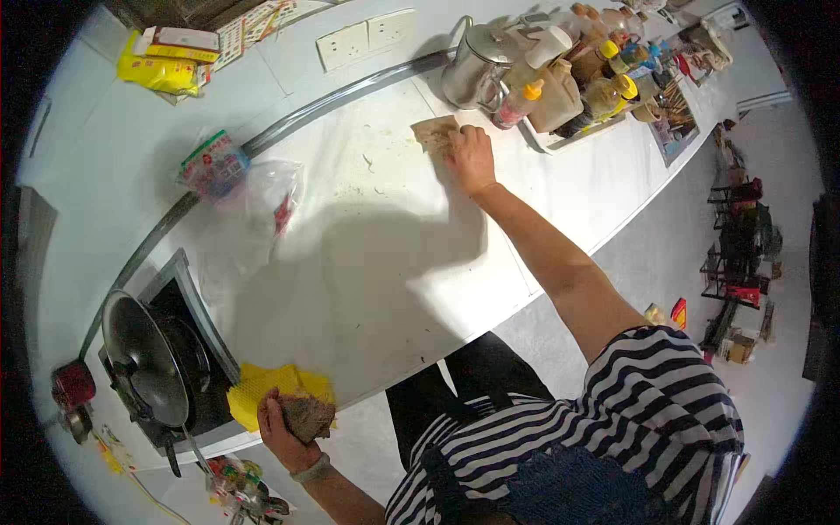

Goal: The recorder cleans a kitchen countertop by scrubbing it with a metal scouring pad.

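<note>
My right hand (471, 159) presses a brown cloth (436, 133) flat on the white countertop (367, 262), close to a metal kettle (479, 65). Small scraps and smears (367, 163) lie on the counter left of that cloth. At the front edge, beside the cooktop, my left hand (283, 430) holds a yellow cloth (252, 394) together with a brownish, crumpled cloth (307, 417). A bracelet or band is on the left wrist. A few dark specks (423, 359) lie near the counter's front edge.
A lidded wok (147, 361) stands on the black cooktop (216, 403) at the left. Clear plastic bags (269, 197) lie against the wall. At the back right are a sauce bottle (518, 105) and a white tray (558, 143) of bottles. Wall sockets (366, 41) are above the counter.
</note>
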Demonstrator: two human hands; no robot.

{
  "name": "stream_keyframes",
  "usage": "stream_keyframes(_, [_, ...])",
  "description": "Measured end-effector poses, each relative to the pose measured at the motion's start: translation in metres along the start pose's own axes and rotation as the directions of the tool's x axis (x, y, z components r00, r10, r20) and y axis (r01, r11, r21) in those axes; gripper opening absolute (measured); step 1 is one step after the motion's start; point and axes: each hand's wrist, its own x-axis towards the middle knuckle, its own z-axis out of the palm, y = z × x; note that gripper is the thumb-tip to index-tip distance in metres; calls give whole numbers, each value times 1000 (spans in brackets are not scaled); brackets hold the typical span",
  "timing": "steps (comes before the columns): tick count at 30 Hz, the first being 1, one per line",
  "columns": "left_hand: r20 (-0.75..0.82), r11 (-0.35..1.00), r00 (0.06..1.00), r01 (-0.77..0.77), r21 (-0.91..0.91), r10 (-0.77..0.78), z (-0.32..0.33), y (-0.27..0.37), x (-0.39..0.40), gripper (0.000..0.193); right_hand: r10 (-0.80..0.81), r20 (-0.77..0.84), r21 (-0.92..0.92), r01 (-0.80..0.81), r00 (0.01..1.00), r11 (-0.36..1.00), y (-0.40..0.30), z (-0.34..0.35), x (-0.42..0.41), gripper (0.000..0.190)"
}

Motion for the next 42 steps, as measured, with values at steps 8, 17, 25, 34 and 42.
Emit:
stream_keyframes(8, [23, 998, 999, -24, 61, 22, 15, 6, -12, 25, -19, 43, 11, 19, 999, 1000, 19, 3, 27, 11])
stream_keyframes(17, [17, 998, 999, -50, 50, 49, -1, 0, -15, 25, 283, 553, 779, -607, 784, 158, 7, -45, 27, 10])
stream_keyframes(25, [69, 1000, 998, 14, 4, -14, -7, 1, -20, 23, 135, 733, 680, -713, 667, -169, -27, -102, 12, 8])
stream_keyframes(34, [57, 998, 998, 0, -62, 4, -14, -4, -18, 21, 124, 796, 595, -727, 593, -343, -37, -131, -18, 18])
stream_keyframes(42, [84, 993, 996, -16, -121, 27, 2, -3, -13, 25, 229, 846, 533, -754, 482, -384, -3, -142, -101, 20])
